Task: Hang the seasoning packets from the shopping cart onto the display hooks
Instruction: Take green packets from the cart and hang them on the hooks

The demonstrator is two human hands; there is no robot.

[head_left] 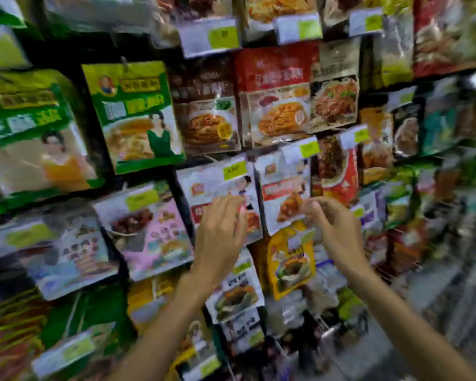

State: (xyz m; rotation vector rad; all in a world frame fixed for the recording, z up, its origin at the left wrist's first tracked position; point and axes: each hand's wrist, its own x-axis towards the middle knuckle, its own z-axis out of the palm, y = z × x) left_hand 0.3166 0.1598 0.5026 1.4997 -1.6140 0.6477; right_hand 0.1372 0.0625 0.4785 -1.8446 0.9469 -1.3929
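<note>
Hands (280,229) at white packets (283,188); print blurred.

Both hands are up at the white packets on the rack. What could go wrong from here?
1. The left hand and right hand reach at two neighbouring white packets; a push could swing one off its hook.
2. Price tags hang over the packet tops, hiding the hook tips, so a hole may miss.
3. The yellow packet just below hangs crowded and tilted; a wrist could knock it.
</note>
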